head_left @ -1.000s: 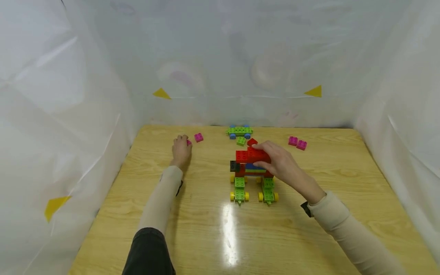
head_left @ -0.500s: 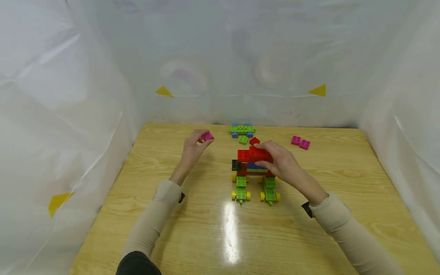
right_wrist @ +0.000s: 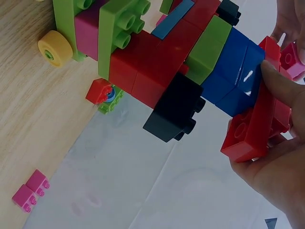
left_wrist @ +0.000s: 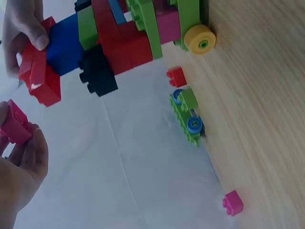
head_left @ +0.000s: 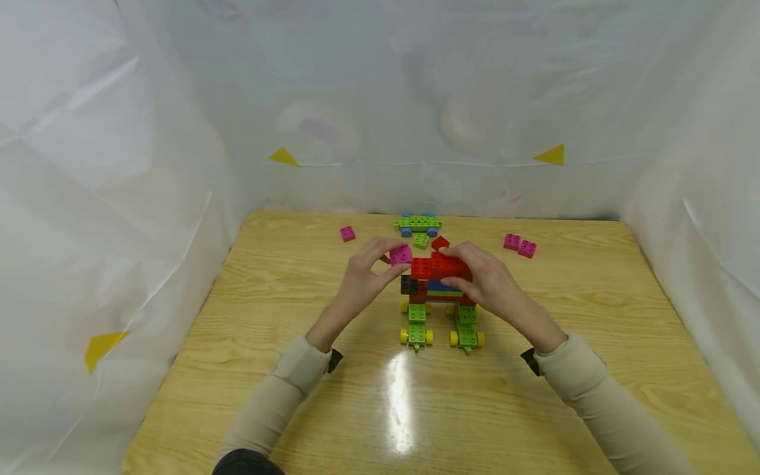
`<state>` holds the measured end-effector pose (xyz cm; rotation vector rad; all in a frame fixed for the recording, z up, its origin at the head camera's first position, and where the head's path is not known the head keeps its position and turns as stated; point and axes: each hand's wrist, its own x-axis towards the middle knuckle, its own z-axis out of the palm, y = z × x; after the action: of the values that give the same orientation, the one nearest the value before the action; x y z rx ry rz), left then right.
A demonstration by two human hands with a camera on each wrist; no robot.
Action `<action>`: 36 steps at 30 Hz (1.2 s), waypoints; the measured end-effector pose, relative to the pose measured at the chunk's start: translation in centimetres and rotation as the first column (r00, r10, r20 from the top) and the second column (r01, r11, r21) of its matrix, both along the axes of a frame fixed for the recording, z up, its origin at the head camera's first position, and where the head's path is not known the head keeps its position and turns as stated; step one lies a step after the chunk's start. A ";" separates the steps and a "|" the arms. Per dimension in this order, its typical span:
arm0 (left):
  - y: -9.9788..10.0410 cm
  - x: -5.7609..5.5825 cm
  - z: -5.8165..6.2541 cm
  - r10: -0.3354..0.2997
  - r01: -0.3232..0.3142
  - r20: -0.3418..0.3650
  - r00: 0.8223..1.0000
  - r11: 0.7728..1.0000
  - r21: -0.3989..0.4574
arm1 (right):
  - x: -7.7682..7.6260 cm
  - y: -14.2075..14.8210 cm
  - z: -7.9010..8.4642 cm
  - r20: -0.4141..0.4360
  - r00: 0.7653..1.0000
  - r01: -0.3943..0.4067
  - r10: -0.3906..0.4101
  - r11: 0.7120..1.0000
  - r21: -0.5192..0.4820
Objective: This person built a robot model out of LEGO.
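Observation:
My left hand (head_left: 363,280) pinches a pink building brick (head_left: 400,254) between thumb and fingers, just left of the red bricks (head_left: 421,267) topping a built model. In the left wrist view that pink brick (left_wrist: 15,125) appears apart from the red ones. My right hand (head_left: 489,284) grips the red top bricks (right_wrist: 250,133), its thumb along their side. Beneath them the model has blue bricks (right_wrist: 233,71), a lime green brick, red bricks and black bricks (right_wrist: 174,107) jutting out. It stands on green wheeled bases (head_left: 417,333) with yellow wheels (right_wrist: 55,48).
Behind the model lie a green car base (head_left: 418,223) with blue wheels, a small green brick (head_left: 421,241) and a red brick (head_left: 440,243). One pink brick (head_left: 347,233) lies at the back left, two pink bricks (head_left: 519,245) at the back right. White sheeting (head_left: 380,119) encloses the table.
My left hand has picked up a pink brick from the table's back left and carried it right, close to the model's red top. The right hand has kept its hold.

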<state>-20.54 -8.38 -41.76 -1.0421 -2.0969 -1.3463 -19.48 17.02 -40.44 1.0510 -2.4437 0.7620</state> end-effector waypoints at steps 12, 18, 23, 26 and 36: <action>1.0 0.3 -0.6 -0.014 0.016 0.017 1.000 0.988 -0.151 | 0.0 0.1 -0.4 -0.004 1.000 -0.017 0.017 1.000 -0.007; 0.9 0.2 -0.3 -0.032 0.036 0.030 0.999 0.984 -0.174 | 0.0 0.1 -0.3 0.001 1.000 -0.011 0.011 1.000 -0.017; 0.6 0.1 0.0 -0.058 0.069 0.069 0.996 0.980 -0.185 | -0.1 0.1 -0.3 -0.010 1.000 -0.017 0.017 1.000 -0.012; 0.4 0.1 0.2 -0.078 0.093 0.084 0.993 0.977 -0.191 | -0.1 0.0 -0.3 -0.008 1.000 -0.019 0.018 1.000 -0.010; 0.1 0.0 0.5 -0.093 0.118 0.119 0.989 0.967 -0.226 | 0.2 -0.2 -0.2 0.018 1.000 -0.021 0.021 1.000 -0.009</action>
<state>-20.50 -8.29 -41.25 -1.2158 -2.3535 -1.2512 -19.33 16.81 -40.61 1.0725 -2.4457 0.7910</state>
